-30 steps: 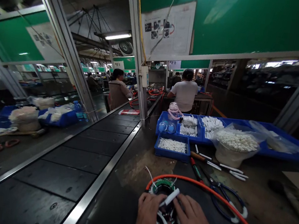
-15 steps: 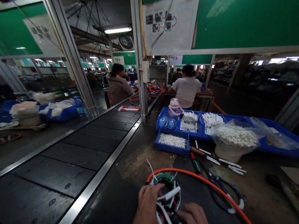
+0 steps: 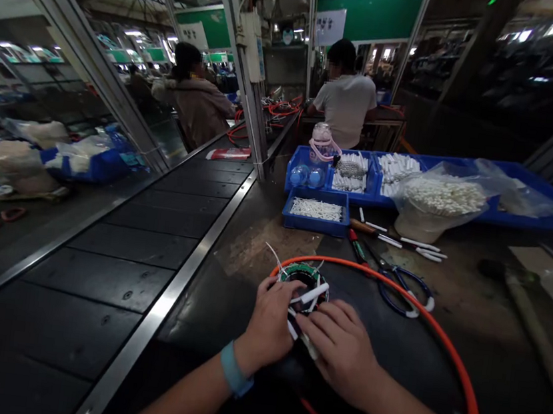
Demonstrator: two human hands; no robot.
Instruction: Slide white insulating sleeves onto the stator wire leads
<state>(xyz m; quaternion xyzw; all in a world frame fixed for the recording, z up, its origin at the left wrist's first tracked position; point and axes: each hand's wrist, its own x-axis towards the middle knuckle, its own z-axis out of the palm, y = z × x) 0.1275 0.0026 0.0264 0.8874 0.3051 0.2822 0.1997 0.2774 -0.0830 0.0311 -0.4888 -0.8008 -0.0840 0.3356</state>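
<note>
A ring-shaped motor stator (image 3: 305, 271) with a green inner edge and white ties lies on the dark bench in front of me. My left hand (image 3: 269, 324) is closed around its near left side. White tubes (image 3: 315, 294) stick up out of the ring between my hands. My right hand (image 3: 340, 342) presses its closed fingers against the stator's near right side, on a pale tube end; the fingertips partly hide it. From the ring an orange cable (image 3: 424, 316) arcs away to the right and back toward me.
Blue bins (image 3: 316, 220) of short white pieces stand behind the stator, beside a bag of white tubes (image 3: 442, 194). Scissors (image 3: 404, 293) and a hammer (image 3: 539, 326) lie to the right. A conveyor (image 3: 90, 285) runs along the left. Two people sit farther off.
My right hand has come in from the lower right onto the stator's near side, beside my left hand. The camera view has tilted down, showing both forearms.
</note>
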